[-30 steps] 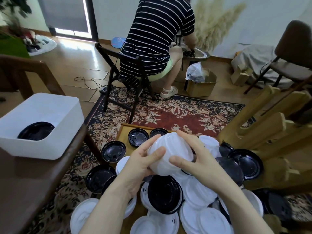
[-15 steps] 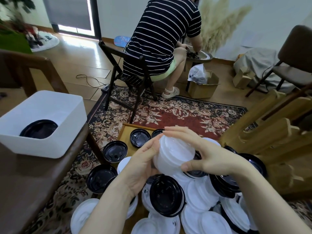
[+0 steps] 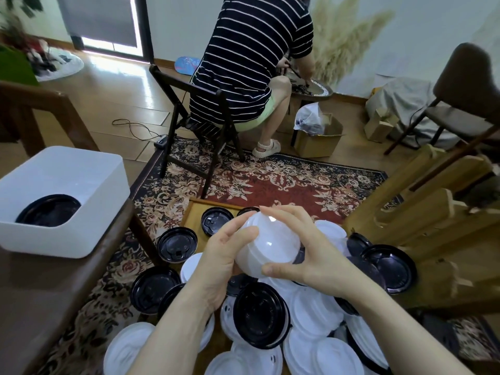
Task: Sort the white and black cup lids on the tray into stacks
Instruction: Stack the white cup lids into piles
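Observation:
A stack of white lids (image 3: 267, 244) is held up over the wooden tray (image 3: 194, 215) between both hands. My left hand (image 3: 219, 261) grips its left side with thumb and fingers curled round it. My right hand (image 3: 305, 253) grips the right side, fingers arched over the top and thumb under the bottom edge. Below lies a jumble of loose lids: a black lid (image 3: 259, 315) in the middle, white lids (image 3: 316, 315) to its right, black lids (image 3: 177, 243) at the left and another black lid (image 3: 389, 266) at the right.
A white bin (image 3: 81, 171) holding black lids (image 3: 48, 211) stands on the brown table (image 3: 48, 293) at left. A person in a striped shirt (image 3: 249, 58) sits on a folding chair (image 3: 194, 125) ahead. Wooden racks (image 3: 433, 212) stand at right. A patterned rug (image 3: 284, 182) covers the floor.
The white stack has tilted in my hands, and my right hand has shifted round it, thumb now under its lower edge. The view has moved slightly.

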Demonstrator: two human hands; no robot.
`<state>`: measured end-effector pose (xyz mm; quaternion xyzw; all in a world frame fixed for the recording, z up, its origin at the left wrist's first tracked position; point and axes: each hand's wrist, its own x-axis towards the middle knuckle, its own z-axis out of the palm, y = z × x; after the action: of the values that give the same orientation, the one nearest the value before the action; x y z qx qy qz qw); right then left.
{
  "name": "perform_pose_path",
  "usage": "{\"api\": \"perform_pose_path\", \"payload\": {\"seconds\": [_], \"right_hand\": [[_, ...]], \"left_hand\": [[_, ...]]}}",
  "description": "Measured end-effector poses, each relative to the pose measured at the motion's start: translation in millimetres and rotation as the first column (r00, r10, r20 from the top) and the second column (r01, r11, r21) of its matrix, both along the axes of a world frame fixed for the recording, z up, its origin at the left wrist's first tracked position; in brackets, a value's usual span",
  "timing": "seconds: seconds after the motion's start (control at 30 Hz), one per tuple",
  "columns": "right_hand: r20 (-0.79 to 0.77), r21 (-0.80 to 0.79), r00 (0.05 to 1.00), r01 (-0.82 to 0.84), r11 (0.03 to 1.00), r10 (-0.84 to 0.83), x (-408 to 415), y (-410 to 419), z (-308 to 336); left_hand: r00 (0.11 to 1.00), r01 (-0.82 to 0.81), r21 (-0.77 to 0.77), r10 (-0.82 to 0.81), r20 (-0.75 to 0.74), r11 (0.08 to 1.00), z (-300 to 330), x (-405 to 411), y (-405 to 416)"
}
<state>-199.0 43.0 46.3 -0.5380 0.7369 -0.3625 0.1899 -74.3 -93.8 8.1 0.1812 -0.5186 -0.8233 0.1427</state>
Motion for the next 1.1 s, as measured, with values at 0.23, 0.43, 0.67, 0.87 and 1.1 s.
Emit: {"api": "perform_pose_path", "payload": {"seconds": [0.23,0.43,0.67,0.87,1.1], "right_hand": [[0.146,0.010,0.986,0.074,0.997,-0.075,-1.5,1.9,-4.6],[0.222,0.104,0.974,-0.072,0.992,0.047,-28.2,-0.2,9.7],[-0.080,0.237,0.854,0.517,0.822,-0.514,-170.6,-4.3,-19.9],[-0.460,0.677,0.867,0.482,0.557,-0.191,-219.9,-12.0,-69.3],[-0.539,0.805,0.834,0.468,0.365,0.121,-213.6,-22.8,-98.7]], "left_hand": [[0.998,0.051,-0.031,-0.051,-0.021,0.998,-1.0,-5.1,-3.4],[0.999,-0.034,0.073,0.036,-0.018,0.997,-3.8,-16.5,-1.3],[0.988,-0.152,0.222,0.152,0.018,0.963,-9.7,-28.2,-14.7],[0.987,-0.154,0.201,0.141,0.073,0.967,-12.2,-31.1,-19.2],[0.971,-0.232,0.188,0.216,0.101,0.954,-15.3,-31.6,-27.4]]}}
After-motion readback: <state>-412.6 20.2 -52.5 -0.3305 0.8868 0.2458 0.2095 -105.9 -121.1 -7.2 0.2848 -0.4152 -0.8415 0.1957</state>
